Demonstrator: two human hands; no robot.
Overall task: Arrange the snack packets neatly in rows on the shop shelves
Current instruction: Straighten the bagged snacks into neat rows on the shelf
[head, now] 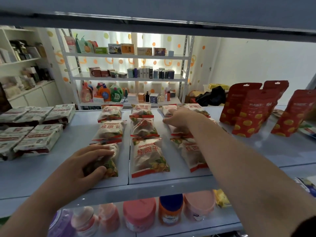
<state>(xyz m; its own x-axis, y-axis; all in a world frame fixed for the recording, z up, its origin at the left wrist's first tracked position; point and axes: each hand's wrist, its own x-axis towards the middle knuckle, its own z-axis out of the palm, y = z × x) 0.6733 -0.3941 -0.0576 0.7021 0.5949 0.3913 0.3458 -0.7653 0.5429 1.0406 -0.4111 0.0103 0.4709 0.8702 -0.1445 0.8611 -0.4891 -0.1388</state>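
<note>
**A:** What lies at the far left of your shelf?

**B:** Flat white-and-green packs, laid in two rows on the shelf, well apart from both your hands.

**A:** And your left hand?

**B:** Your left hand grips the front-left packet. Your fingers curl over its top and your thumb presses its near side. That packet lies at the front of the left column, near the shelf's edge. Behind it, the two rear-left packets lie flat, one behind the other.

**A:** The middle?

**B:** The middle column has three packets in a line from front to back, their red ends meeting or overlapping. Neither of your hands touches them.

**A:** Where is your right hand?

**B:** Your right hand is at the back of the right column, palm down over the packets there. Its fingers are nearly straight and close together, pointing left, and they pinch nothing. I cannot tell whether the fingertips press a packet or the bare shelf. The front-right packet lies slanted under your forearm, partly hidden.

**A:** Further right?

**B:** Red pouches stand upright, leaning on one another, apart from the columns. On the shelf below stand jars, most with pink lids and one with a blue lid.
</note>
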